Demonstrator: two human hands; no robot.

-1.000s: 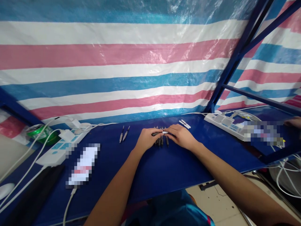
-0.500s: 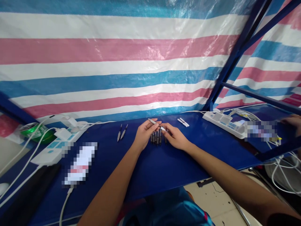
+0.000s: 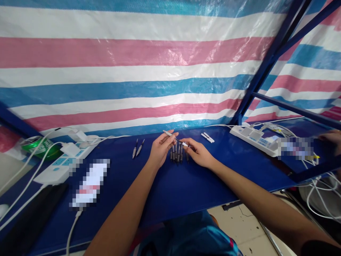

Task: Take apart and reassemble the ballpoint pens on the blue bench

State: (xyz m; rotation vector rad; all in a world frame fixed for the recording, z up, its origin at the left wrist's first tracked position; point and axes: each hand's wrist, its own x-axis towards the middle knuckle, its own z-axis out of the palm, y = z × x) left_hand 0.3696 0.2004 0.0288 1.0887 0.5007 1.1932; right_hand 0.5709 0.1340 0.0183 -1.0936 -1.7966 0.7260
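My left hand (image 3: 163, 146) is closed, its thumb and fingers pinching a pen (image 3: 167, 133) with a pale, silvery end that points up and left. A thin dark length of the pen runs between my hands. My right hand (image 3: 196, 152) is closed around a short white pen part (image 3: 184, 144) at the other end; whether the two pieces still touch I cannot tell. Just below my hands lies a row of several dark grey pen pieces (image 3: 176, 156), partly covered by my fingers. To the left are two slim grey-and-black pen pieces (image 3: 138, 148), to the right two white pen tubes (image 3: 207, 137).
A phone with a blurred screen (image 3: 90, 183) and a power strip (image 3: 62, 165) lie on the left, near a green can (image 3: 41, 147). Another power strip (image 3: 253, 141) with cables is on the right. Another person's hand (image 3: 331, 138) shows at the right edge.
My left hand has shifted slightly up and left with the pen. More of the thin dark length now shows between my hands. My right hand has hardly moved.
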